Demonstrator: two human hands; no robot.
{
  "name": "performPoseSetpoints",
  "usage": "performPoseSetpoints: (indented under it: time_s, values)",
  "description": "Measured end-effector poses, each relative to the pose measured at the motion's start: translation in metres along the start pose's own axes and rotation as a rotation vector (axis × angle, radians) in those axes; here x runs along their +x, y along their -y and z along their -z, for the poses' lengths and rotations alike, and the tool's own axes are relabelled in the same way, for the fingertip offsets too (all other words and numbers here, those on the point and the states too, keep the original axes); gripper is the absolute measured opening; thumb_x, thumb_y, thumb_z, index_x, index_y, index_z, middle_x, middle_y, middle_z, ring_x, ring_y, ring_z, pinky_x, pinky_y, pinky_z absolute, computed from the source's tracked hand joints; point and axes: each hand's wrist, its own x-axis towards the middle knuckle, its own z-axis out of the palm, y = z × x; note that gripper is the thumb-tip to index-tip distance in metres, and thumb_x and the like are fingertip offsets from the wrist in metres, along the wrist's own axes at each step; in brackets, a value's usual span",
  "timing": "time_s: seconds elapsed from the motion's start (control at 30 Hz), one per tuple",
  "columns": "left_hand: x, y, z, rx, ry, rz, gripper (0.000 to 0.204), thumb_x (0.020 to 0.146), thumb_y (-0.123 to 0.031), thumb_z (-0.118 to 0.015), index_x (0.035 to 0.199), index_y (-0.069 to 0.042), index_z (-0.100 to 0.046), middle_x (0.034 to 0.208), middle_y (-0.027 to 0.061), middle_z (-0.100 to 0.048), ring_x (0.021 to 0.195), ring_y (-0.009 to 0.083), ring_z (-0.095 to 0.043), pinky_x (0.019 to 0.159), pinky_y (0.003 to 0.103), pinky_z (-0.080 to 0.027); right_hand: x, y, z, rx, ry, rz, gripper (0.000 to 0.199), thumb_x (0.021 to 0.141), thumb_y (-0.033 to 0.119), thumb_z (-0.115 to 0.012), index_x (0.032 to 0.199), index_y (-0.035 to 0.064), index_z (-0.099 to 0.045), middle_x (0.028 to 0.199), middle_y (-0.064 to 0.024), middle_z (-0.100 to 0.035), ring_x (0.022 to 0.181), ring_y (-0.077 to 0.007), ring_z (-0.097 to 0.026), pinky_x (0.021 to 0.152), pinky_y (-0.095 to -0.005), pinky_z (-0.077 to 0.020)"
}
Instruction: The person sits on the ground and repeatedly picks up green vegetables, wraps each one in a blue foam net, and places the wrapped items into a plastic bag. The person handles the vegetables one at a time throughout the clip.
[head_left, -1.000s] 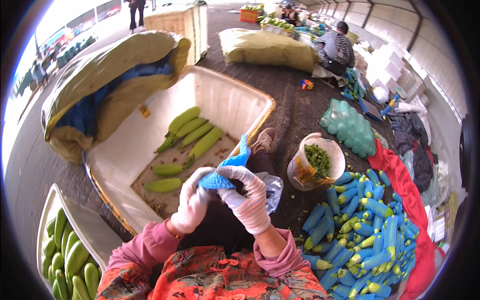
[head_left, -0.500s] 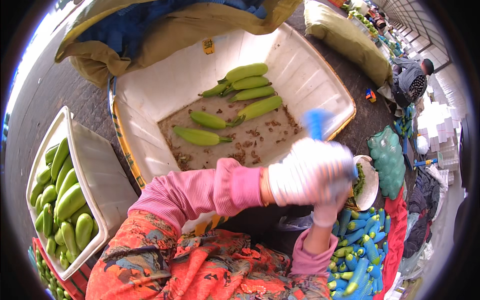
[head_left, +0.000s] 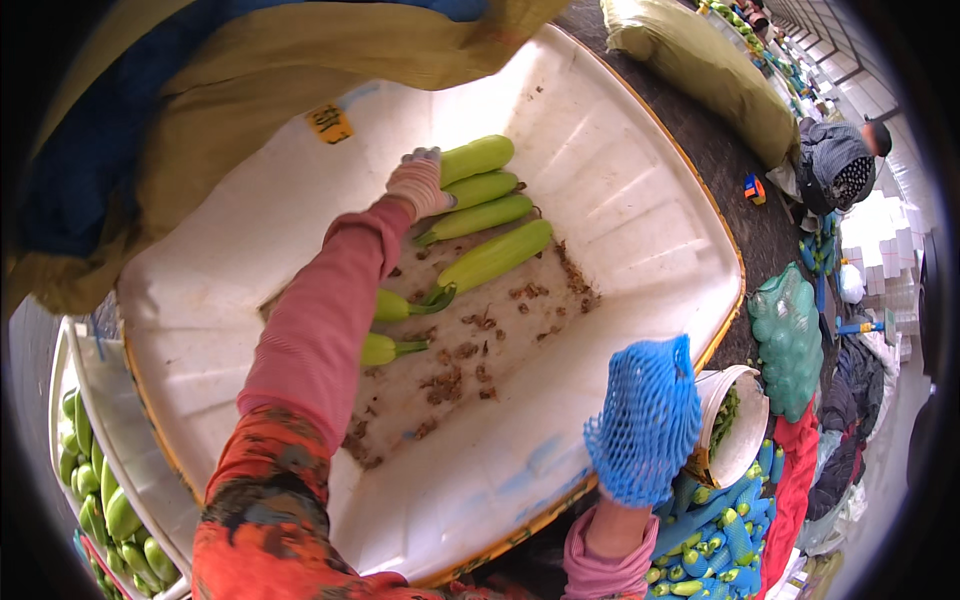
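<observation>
My left hand (head_left: 418, 182), in a striped white glove, reaches far into the large white bin (head_left: 510, 470). Its fingers are closed around the left end of the farthest light green zucchini (head_left: 478, 158), which lies on the bin floor. Several more lie nearer, among them a large zucchini (head_left: 495, 256) and a zucchini (head_left: 392, 349) partly behind my forearm. A blue foam net sleeve (head_left: 645, 420) covers my right hand (head_left: 620, 510) at the bin's near right edge. The mesh hides its fingers.
Brown dried scraps (head_left: 450, 380) litter the bin floor. A yellowish sack (head_left: 400, 50) overhangs the far left. Left stands a tub of zucchini (head_left: 120, 515); right are a white bucket (head_left: 755, 410), netted zucchini (head_left: 725, 540) and a green mesh bag (head_left: 785, 340). A person (head_left: 840, 160) bends over farther off.
My hands were together at the right; now they are apart. My left hand has gone to the far zucchini. The blue net now covers my right hand, and the view has shifted.
</observation>
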Motion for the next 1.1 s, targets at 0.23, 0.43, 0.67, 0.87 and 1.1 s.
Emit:
performPoseSetpoints:
  time_s: [0.23,0.43,0.67,0.87,1.1]
  values:
    - [0.034,-0.005,-0.005,-0.118,0.196,0.178,0.079,0.069,-0.046,-0.080,0.128,-0.002,-0.051,0.115,0.0167,-0.062,0.105,0.0282,-0.062,0.089,0.037,-0.052,-0.005,-0.008,-0.006,0.069,-0.007,0.051,0.050,0.086,0.025,-0.061,0.129,0.0035,-0.052,0.125,-0.0136,-0.057,0.115,-0.0273,-0.055,0.104,-0.0387,-0.0391]
    - [-0.092,0.055,-0.013,-1.588,0.488,0.511,0.054,0.080,-0.027,-0.073,0.124,0.000,-0.055,0.099,0.0097,-0.065,0.084,0.0219,-0.065,0.079,0.033,-0.055,0.001,-0.017,-0.027,0.177,-0.058,0.103,0.045,0.088,0.028,-0.060,0.125,0.0037,-0.053,0.119,-0.0131,-0.058,0.109,-0.0256,-0.055,0.101,-0.0371,-0.0408]
    - [-0.147,0.087,-0.031,0.036,0.971,-0.122,0.051,0.074,-0.024,-0.077,0.119,-0.008,-0.062,0.108,0.0101,-0.068,0.096,0.0287,-0.066,0.083,0.040,-0.053,0.003,-0.021,-0.030,0.244,-0.057,0.133,0.041,0.090,0.032,-0.057,0.120,0.0039,-0.054,0.112,-0.0124,-0.058,0.102,-0.0237,-0.056,0.098,-0.0352,-0.0428]
    - [-0.013,-0.017,-0.039,-0.062,-0.015,0.003,0.079,0.070,-0.036,-0.078,0.136,-0.006,-0.046,0.124,0.0201,-0.060,0.109,0.0339,-0.061,0.095,0.042,-0.049,-0.002,-0.028,-0.021,0.148,-0.028,0.094,0.039,0.092,0.036,-0.055,0.115,0.0041,-0.055,0.106,-0.0119,-0.058,0.096,-0.0221,-0.056,0.095,-0.0336,-0.0445]
    - [0.012,-0.007,-0.058,-0.212,0.496,0.281,0.070,0.075,-0.045,-0.077,0.124,-0.002,-0.055,0.108,0.0164,-0.066,0.093,0.0275,-0.066,0.085,0.042,-0.054,-0.002,-0.028,-0.017,0.179,-0.006,0.124,0.039,0.094,0.040,-0.053,0.110,0.0043,-0.056,0.099,-0.0113,-0.058,0.090,-0.0202,-0.057,0.091,-0.0317,-0.0465]
